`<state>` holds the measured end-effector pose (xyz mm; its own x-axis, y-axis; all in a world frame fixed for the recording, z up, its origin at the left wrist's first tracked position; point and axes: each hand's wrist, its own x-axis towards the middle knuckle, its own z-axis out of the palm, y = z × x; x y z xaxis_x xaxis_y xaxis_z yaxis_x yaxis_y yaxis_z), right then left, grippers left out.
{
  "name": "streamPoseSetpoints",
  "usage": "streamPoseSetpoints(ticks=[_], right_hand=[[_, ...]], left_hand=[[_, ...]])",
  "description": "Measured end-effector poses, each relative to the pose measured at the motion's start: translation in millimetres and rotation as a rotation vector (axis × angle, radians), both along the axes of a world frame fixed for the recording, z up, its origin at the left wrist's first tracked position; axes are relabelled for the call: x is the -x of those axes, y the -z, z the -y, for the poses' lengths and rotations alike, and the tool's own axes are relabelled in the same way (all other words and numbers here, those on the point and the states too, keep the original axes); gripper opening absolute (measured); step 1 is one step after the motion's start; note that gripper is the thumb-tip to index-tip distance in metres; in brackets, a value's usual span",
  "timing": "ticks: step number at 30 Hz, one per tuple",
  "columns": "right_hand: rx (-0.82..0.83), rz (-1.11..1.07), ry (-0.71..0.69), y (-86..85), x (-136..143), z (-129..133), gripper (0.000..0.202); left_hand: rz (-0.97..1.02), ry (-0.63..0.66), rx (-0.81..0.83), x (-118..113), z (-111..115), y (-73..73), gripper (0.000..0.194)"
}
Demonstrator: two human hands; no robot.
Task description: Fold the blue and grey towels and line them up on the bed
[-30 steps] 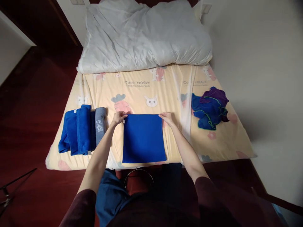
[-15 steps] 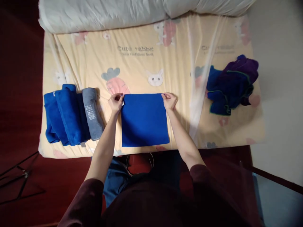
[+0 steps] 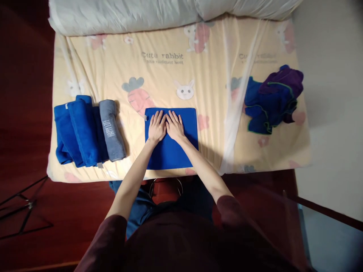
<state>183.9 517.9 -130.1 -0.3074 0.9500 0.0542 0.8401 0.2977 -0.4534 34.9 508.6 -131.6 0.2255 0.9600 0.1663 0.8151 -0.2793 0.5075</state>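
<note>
A blue towel point(image 3: 170, 156) lies flat as a near square close to the bed's front edge, with a small white tag at its upper left. My left hand point(image 3: 157, 126) rests palm down on its upper half, fingers stretched out. Beside it, almost touching, my right hand point(image 3: 175, 125) lies flat on the same cloth with its fingers spread. Neither hand grips anything.
Folded blue towels point(image 3: 82, 132) and a rolled grey towel point(image 3: 112, 132) lie at the left. A crumpled heap of blue and purple cloths point(image 3: 272, 100) sits at the right. White bedding point(image 3: 127, 17) runs along the back of the rabbit-print sheet point(image 3: 161, 81).
Both hands have let go of the towel's upper corners and moved inward. They now lie flat, side by side, on the cloth. The view has shifted slightly.
</note>
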Motion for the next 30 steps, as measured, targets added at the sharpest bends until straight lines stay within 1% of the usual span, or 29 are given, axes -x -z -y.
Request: streamPoseSetpoints(ticks=[1,3,7,9,11,13,15,17,20,22,23,24,26,28,30], right_hand=[[0.014,0.02,-0.019,4.2,-6,2,0.054],[0.019,0.061,0.005,12.1,-33,1,0.058],[0.036,0.138,0.16,23.4,-101,-11,0.063],[0.035,0.163,0.194,29.5,-120,-15,0.063],[0.027,0.18,0.205,36.0,-125,-16,0.063],[0.019,0.201,0.207,40.1,-123,-17,0.063],[0.019,0.237,0.21,37.8,-119,-18,0.062],[0.024,0.291,0.224,26.5,-112,-19,0.062],[0.012,0.339,0.23,-0.3,-89,-10,0.065],[-0.015,0.307,0.174,-13.4,-65,10,0.066],[-0.023,0.272,0.125,-16.1,-51,24,0.066],[-0.023,0.231,0.068,-16.1,-39,40,0.065],[0.012,0.15,-0.024,-10.3,-23,71,0.062],[0.051,0.099,-0.024,-2.1,-23,96,0.061],[0.066,0.08,0.026,3.3,-38,109,0.063]], left_hand=[[-0.009,0.003,0.021,-1,4,4.7,0.054],[-0.01,-0.056,0.038,4,4,13.3,0.06],[0.024,-0.178,0.034,15,-7,21.9,0.068],[0.038,-0.205,0.043,16,-11,24.2,0.07],[0.034,-0.213,0.054,14,-12,27.1,0.071],[0.021,-0.215,0.062,12,-13,29.7,0.071],[0.016,-0.212,0.069,12,-13,29.0,0.072],[0.02,-0.203,0.074,12,-12,22.3,0.072],[0.017,-0.171,0.073,2,0,4.1,0.071],[0.004,-0.118,0.076,-10,19,-5.8,0.069],[-0.003,-0.083,0.081,-17,32,-8.2,0.068],[-0.01,-0.047,0.09,-23,45,-8.9,0.066],[-0.02,0.002,0.112,-31,70,-6.2,0.063],[-0.024,-0.002,0.124,-30,90,-1.4,0.062],[-0.025,-0.029,0.117,-19,104,1.9,0.061]])
